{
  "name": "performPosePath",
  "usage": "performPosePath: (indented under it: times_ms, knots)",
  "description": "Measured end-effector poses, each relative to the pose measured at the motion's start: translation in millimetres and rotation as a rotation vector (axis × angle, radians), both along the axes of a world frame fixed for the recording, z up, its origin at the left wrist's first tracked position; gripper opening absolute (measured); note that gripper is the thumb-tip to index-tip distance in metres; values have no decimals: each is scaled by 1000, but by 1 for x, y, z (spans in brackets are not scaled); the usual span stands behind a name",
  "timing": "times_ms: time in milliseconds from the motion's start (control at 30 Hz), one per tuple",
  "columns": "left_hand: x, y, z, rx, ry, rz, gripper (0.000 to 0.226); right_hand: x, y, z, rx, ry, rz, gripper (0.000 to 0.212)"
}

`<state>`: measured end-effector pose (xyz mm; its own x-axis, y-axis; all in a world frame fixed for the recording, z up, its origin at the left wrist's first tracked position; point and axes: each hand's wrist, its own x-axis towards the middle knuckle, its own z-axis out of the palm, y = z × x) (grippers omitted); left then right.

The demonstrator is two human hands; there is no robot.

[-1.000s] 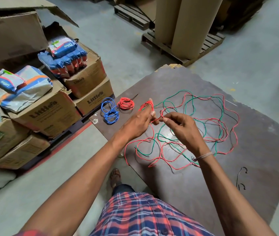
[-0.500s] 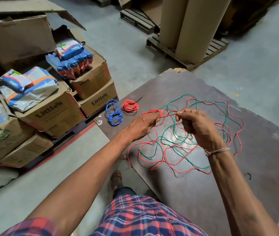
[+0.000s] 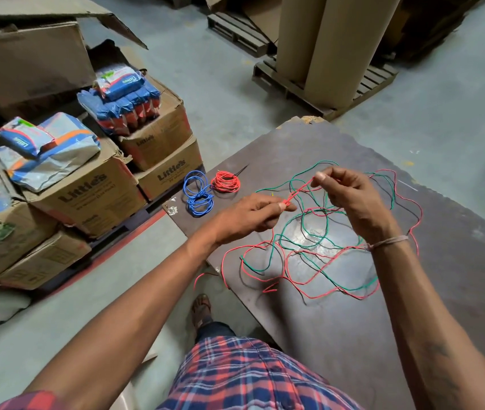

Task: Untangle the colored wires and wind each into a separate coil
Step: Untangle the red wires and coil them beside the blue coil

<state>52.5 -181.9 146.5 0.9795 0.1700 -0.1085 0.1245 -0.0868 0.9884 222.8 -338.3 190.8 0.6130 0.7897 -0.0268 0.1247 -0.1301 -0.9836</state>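
The left hand (image 3: pixel 247 216) pinches a short red bundle between thumb and forefinger, its other fingers curled under. The right hand (image 3: pixel 350 196) pinches the red wire (image 3: pixel 300 192) between thumb tip and forefinger, and a short taut stretch runs diagonally between the two hands. How many turns sit in the left-hand bundle is too small to make out, and the right palm hides whatever wire passes behind it. A thin dark wire (image 3: pixel 303 294) in the tangle is hard to follow against the dark board (image 3: pixel 457 291). One red end hangs off the board's near edge.

Compared with half a second ago, the right hand has risen and drawn away from the left, stretching the red wire straighter.

Below and beyond the fingers, the loose red, green wire (image 3: pixel 267 269) and dark strands lie tangled on the board. Further left, a finished blue coil (image 3: pixel 198 192) and red coil (image 3: pixel 225 182) rest side by side near the board's corner.
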Motion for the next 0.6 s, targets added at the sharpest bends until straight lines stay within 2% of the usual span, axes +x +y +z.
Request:
performPosePath:
  times_ms: [67,133,233,300,367,433,533,600]
  knots:
    - [0,-9,8,-196,-40,4,35,1,5,-6,1,-16,-64,18]
    - [1,-15,15,-386,-119,7,39,-2,8,-20,-28,56,-87,17]
    - [7,-15,21,-678,-208,86,45,-17,9,-40,-131,155,33,39]
    - [13,-13,27,-791,-278,178,47,-32,7,-47,-195,255,133,52]
    - [20,-10,30,-807,-332,322,45,-45,3,-52,-313,196,198,52]
    - [26,-7,31,-776,-365,420,34,-57,-2,-55,-455,18,271,44]
    - [38,-3,29,-727,-378,388,32,-66,-10,-52,-578,-224,376,31]
    - [46,-3,23,-561,-332,379,38,-65,-14,-42,-627,-368,430,26]
